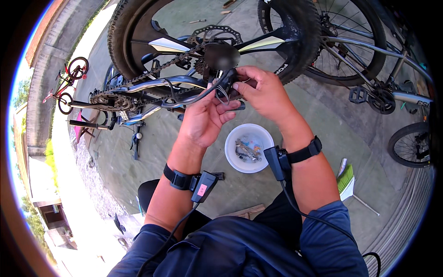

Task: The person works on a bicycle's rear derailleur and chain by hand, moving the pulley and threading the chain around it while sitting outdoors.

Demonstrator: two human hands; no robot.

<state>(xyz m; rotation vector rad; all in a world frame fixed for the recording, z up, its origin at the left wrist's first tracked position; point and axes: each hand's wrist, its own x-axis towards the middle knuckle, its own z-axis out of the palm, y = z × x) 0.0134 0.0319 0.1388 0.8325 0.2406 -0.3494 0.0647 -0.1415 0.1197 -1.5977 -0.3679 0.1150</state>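
Observation:
A bicycle stands upside down before me, with its rear wheel (302,44) and black chain (159,70) close to my hands. My right hand (264,91) pinches the black rear derailleur (227,79) beside the wheel hub between thumb and fingers. Just left of it, my left hand (203,117) is turned palm up, its curled fingers around a thin cable (223,96) that loops out of the derailleur. Black cable housing (191,99) curves from there toward the frame tube (161,83). The fingertips partly hide the derailleur and the cable's end.
Below my hands a white bucket (230,159) holds metal tools and small parts. A second bicycle (350,62) stands at the right, with another wheel (410,145) nearby. A green brush (345,179) and a dustpan (349,189) lie at lower right. Far left stands a red bicycle (69,83).

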